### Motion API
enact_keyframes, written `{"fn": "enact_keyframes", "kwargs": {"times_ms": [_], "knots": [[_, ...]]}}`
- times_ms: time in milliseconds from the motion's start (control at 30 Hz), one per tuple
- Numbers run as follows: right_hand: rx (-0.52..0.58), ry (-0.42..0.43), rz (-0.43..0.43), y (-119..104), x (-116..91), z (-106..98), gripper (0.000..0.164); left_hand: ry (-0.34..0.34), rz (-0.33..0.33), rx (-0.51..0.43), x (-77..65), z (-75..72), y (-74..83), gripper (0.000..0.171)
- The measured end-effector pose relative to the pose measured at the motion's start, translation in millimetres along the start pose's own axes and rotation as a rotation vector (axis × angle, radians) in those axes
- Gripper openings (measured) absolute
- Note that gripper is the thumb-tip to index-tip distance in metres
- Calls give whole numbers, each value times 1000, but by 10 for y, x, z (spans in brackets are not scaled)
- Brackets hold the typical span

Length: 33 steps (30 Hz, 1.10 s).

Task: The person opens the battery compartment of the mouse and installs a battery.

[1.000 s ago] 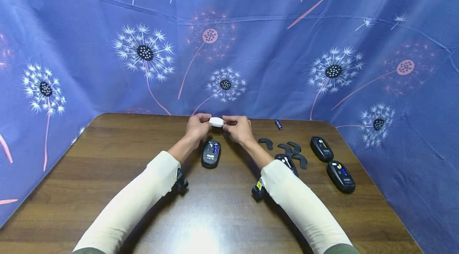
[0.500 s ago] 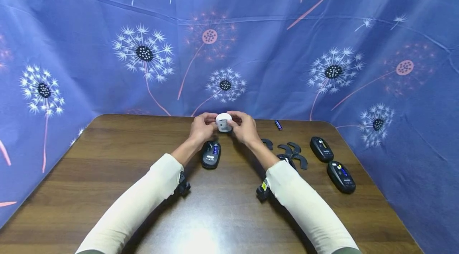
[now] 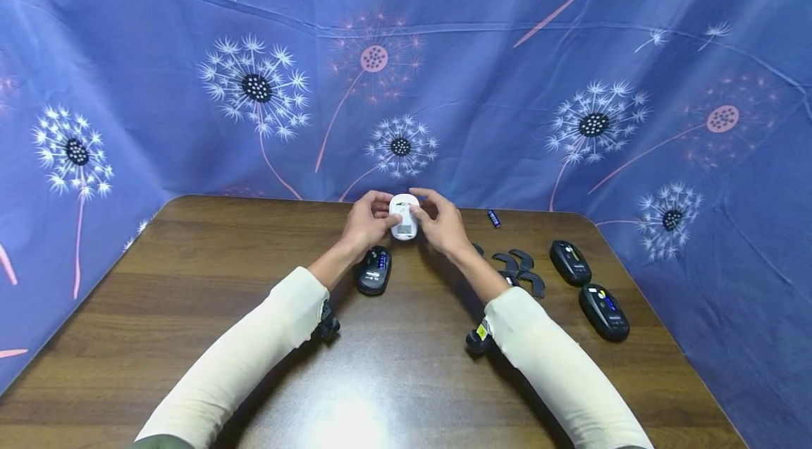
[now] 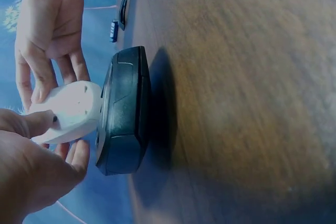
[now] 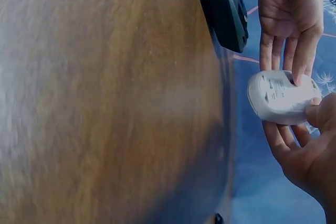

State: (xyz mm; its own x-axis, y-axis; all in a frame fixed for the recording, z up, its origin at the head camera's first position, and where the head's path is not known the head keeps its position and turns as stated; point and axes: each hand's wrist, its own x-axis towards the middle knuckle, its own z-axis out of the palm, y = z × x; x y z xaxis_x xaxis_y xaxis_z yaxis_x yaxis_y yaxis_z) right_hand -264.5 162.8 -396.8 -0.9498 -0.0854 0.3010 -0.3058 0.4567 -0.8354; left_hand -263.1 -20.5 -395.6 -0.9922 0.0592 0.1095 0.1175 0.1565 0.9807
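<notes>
A white computer mouse (image 3: 404,215) is held up near the table's far edge, its labelled underside turned to the head camera. My left hand (image 3: 366,225) grips it from the left, the thumb lying across the underside. From the other side my right hand (image 3: 443,227) holds it, thumb on the upper part of the underside and fingers behind. In the right wrist view the label side of the white mouse (image 5: 278,97) shows between both hands. A black mouse (image 3: 373,273) lies upside down on the table just below my left hand, blue batteries visible in it.
Two more overturned black mice (image 3: 569,262) lie at the right, and another is mostly hidden behind the right forearm. Several black curved covers (image 3: 531,284) lie beside that forearm. A blue battery (image 3: 494,219) is near the table's back edge, before a blue patterned cloth (image 3: 482,118).
The white mouse has turned from edge-on to showing its underside, and has shifted slightly right with both hands. The things on the table have stayed put.
</notes>
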Motion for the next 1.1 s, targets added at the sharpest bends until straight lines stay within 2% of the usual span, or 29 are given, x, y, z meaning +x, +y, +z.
{"fn": "enact_keyframes", "kwargs": {"times_ms": [167, 267, 400, 567, 900, 1100], "knots": [[36, -50, -19, -43, -16, -102, 44, -39, 16, -50, -13, 3, 27, 46], [8, -72, -42, -75, -16, -141, 50, -44, 25, -56, -16, -1, 29, 45], [-78, -44, -69, -111, -6, -130, 50, -24, 42, -58, -21, 1, 53, 45], [-114, -6, -70, -138, -10, -103, 44, -11, 48, -63, -21, -1, 61, 44], [-104, -4, -43, -147, -19, -114, 41, -50, 61, -51, -7, -15, 63, 45], [-99, 35, -56, -175, 6, -139, 39, -58, 83, -22, 6, -16, 86, 45]]}}
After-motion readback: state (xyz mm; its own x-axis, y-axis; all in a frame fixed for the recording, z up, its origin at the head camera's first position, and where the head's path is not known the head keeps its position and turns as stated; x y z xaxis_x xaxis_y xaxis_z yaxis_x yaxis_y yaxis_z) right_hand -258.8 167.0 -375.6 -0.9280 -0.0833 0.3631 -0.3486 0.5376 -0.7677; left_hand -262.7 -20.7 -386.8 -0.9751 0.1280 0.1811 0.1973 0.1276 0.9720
